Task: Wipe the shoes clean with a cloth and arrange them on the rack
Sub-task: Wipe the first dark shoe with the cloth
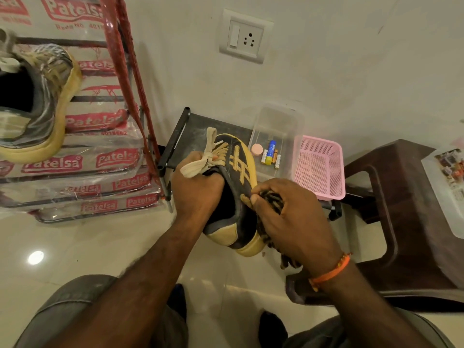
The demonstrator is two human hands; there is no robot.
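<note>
1. Clearly, the shoe [236, 187] is held up off the floor, heel toward the person and toe away, its outer side turned to the right hand; judging by this, that flank is the part being wiped.
2. Inside the shoe's mouth sits the left hand [198, 194], fingers curled around the collar and tongue with the pale laces [200, 162] bunched above them. This grip looks meant to brace the shoe against the rubbing.
3. Against the shoe's side, the right hand [291, 217] has its fingers [261, 199] clenched on a dark, patterned cloth [272, 199], pressing it to the upper near the heel. More cloth hangs below the palm.
4. Beyond the fingers of both hands stands a low dark worktop [200, 124], carrying a clear box [276, 121] with batteries [270, 156] and a pink basket [319, 167].
5. Far left of the left fingers stands the red rack [125, 84], its shelves wrapped in printed plastic. A second shoe [40, 106] already rests there, so the pair is probably half done.
6. Right of the right fingers sits a brown stool [401, 209].
</note>
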